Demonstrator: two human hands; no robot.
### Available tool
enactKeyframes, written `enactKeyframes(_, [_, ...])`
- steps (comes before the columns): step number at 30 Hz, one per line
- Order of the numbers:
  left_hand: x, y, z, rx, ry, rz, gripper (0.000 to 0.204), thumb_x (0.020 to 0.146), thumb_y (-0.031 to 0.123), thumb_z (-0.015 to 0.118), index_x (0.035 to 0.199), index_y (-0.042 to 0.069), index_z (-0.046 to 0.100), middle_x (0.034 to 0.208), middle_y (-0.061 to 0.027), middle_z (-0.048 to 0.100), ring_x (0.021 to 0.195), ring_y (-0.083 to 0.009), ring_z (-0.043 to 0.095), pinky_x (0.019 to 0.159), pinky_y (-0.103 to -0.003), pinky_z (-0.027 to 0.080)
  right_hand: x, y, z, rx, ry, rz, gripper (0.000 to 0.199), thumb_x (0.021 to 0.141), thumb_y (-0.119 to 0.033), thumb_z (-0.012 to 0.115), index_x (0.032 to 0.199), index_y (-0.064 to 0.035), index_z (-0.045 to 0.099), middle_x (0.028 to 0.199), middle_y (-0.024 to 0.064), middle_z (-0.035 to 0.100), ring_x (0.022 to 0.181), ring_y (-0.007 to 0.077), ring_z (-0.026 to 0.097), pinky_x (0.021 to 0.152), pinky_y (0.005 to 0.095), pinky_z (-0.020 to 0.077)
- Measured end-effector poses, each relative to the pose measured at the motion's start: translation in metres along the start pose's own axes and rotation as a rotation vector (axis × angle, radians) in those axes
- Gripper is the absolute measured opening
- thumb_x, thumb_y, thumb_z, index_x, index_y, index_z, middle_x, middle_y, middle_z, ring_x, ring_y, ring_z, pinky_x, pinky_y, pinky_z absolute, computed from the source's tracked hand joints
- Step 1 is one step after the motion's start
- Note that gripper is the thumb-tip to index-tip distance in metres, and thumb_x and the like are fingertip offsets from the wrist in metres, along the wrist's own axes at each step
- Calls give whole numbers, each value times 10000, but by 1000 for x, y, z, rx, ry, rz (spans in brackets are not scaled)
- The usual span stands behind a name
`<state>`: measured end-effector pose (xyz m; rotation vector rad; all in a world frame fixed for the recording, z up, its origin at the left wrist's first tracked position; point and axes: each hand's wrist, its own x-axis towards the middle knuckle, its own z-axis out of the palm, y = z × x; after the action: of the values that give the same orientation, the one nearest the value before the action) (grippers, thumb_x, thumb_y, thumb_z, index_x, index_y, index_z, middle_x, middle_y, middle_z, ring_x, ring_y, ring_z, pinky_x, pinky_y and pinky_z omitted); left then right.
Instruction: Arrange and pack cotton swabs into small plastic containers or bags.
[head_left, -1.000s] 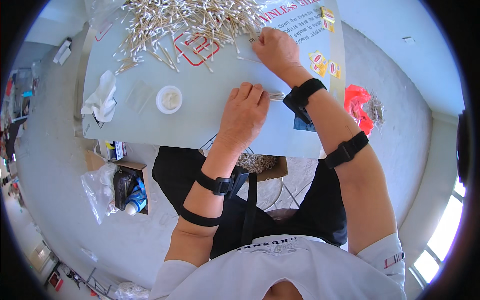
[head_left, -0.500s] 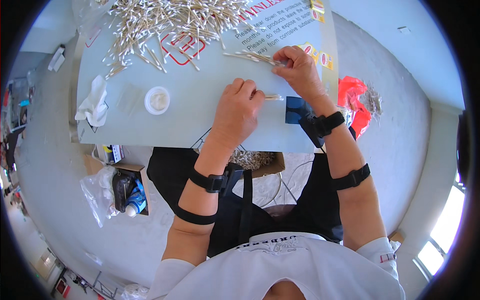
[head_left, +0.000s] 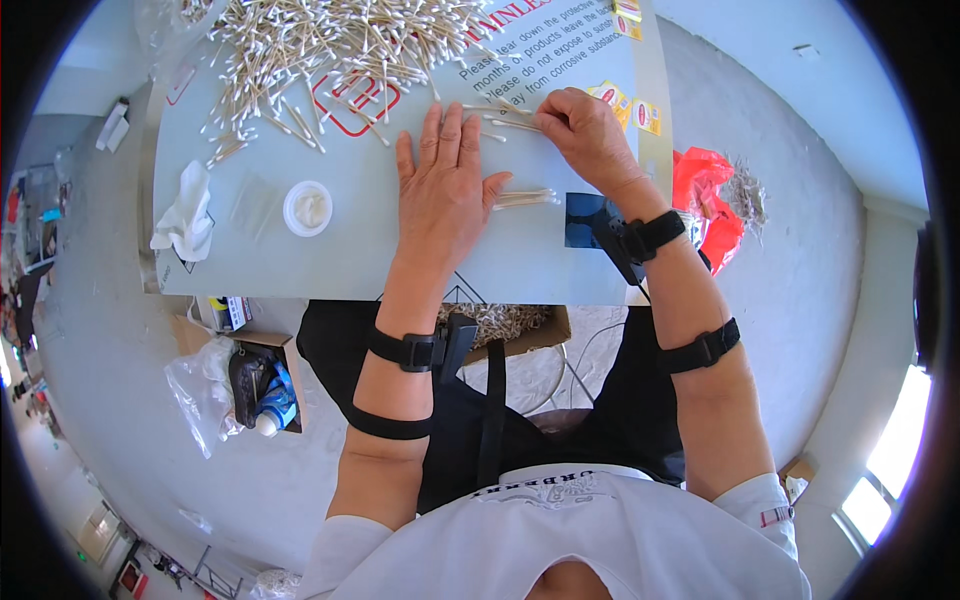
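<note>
Left hand (head_left: 440, 195) has flattened out, fingers spread wide, on the table (head_left: 350, 260) next to a small swab bundle (head_left: 522, 198); right hand (head_left: 585, 135) now pinches cotton swabs (head_left: 500, 112) near the big pile (head_left: 320, 50).

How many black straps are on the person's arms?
4. The left arm has a wrist strap and a forearm strap. The right arm has a wrist strap and a forearm strap. Others may be hidden under the sleeves.
</note>
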<state>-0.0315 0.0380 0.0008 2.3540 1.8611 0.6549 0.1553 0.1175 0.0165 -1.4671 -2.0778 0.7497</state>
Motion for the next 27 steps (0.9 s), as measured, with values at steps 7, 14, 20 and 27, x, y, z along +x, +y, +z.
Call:
enactKeyframes(7, [-3, 8, -4, -83, -47, 13, 604, 845, 325, 660, 1323, 0, 484, 1356, -142, 432, 1283, -347, 370, 1113, -509, 246, 0, 1, -3, 96, 48, 51, 141, 817, -146, 632, 822, -5, 628, 830, 148, 635, 773, 321, 613, 696, 403, 490])
enactKeyframes(14, [5, 9, -2, -141, -9, 42, 630, 844, 324, 664, 1345, 1, 461, 1386, -145, 413, 1303, -350, 356, 1116, -486, 250, -7, 2, -2, -10, 39, 7, 132, 795, -67, 711, 872, 7, 633, 784, 75, 616, 685, 166, 565, 655, 277, 481])
enactKeyframes(20, [9, 6, 6, -67, -19, 34, 672, 875, 376, 624, 1395, 4, 418, 1464, -132, 378, 1396, -309, 288, 1142, -483, 210, -6, 3, -3, 54, 24, 27, 114, 786, -126, 650, 817, -16, 648, 814, 142, 621, 772, 317, 612, 707, 392, 491])
enactKeyframes(27, [10, 4, 6, -80, -39, 33, 645, 876, 380, 619, 1369, 3, 444, 1407, -125, 431, 1370, -304, 327, 1142, -486, 205, -3, 5, -5, 44, 20, 16, 107, 795, -116, 634, 811, -12, 651, 812, 154, 622, 778, 323, 610, 714, 396, 492])
